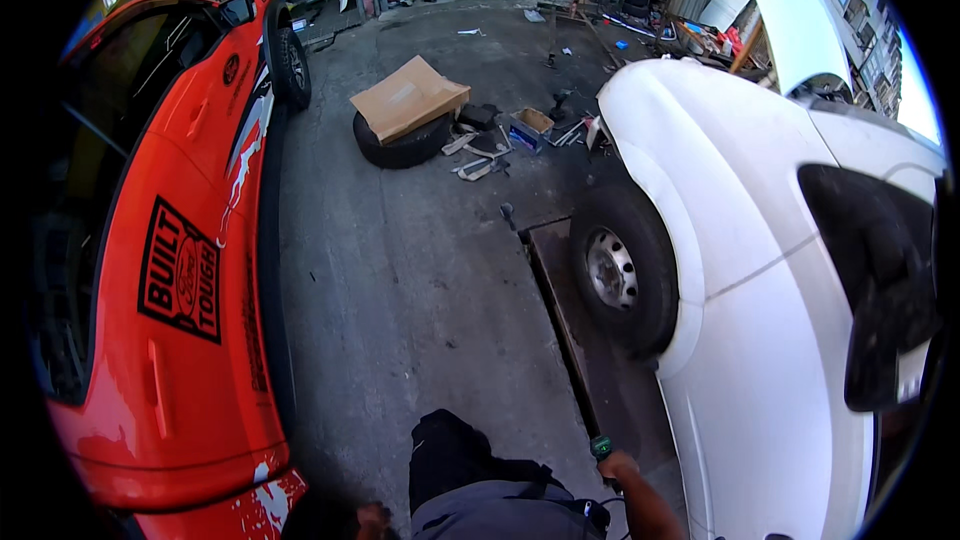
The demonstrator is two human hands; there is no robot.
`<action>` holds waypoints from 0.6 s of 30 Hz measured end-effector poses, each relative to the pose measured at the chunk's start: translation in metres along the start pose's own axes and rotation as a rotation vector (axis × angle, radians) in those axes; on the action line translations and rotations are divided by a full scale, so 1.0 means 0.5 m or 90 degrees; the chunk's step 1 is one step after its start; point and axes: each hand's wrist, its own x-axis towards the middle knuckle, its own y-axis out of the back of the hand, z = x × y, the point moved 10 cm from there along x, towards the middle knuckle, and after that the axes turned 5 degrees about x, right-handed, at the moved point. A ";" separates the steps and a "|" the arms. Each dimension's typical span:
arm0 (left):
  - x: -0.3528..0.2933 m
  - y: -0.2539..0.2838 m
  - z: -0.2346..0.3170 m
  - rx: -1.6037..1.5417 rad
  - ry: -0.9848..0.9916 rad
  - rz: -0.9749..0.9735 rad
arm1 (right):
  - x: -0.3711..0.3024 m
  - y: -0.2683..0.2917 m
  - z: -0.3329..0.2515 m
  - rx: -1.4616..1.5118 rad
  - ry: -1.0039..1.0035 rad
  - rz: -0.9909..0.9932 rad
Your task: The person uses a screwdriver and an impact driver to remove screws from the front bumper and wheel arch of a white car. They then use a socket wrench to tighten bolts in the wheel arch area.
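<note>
**Inspector:** Start at the left. What stands there?

**Onlooker:** A red pickup truck [170, 270], parked along the left side and running from near to far. Black lettering on its flank; I leave that unread. Nobody is touching it.

**Inspector:** And the middle of the floor?

**Onlooker:** Bare concrete near us. Farther off, a loose tyre [400, 143] lies flat with a sheet of cardboard [408, 95] on top, and just right of it are a small open box [529, 127] and scattered scraps.

**Inspector:** The person's hands?

**Onlooker:** The left hand [372, 517] barely shows at the bottom edge, beside a dark trouser knee. I cannot tell whether it is wide or closed, and I see nothing in it. The right hand [618, 467] is closed round a dark tool with a green tip [601, 448], held low, near the white car's side.

**Inspector:** The car itself?

**Onlooker:** A white car [760, 320] on the right, bonnet raised at the far end. Its front wheel [620, 270] is fitted and rests on a flat metal ramp plate [570, 325].

**Inspector:** Progress, in your judgement?

**Onlooker:** Early. Tool in hand, but not yet applied to wheel or body; no panel or wheel visibly removed. The work on the car looks still ahead.
</note>
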 end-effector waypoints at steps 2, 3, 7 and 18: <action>0.072 0.001 0.178 0.074 -0.024 -0.029 | 0.101 0.178 -0.189 0.036 0.023 0.008; 0.112 0.001 0.265 0.122 -0.032 -0.040 | 0.156 0.258 -0.277 0.053 0.033 0.010; 0.330 0.088 0.654 0.372 -0.110 -0.044 | 0.356 0.490 -0.633 0.084 0.016 0.016; 0.626 0.723 2.493 -0.356 -0.338 0.075 | 0.529 1.367 -1.470 0.171 0.151 0.087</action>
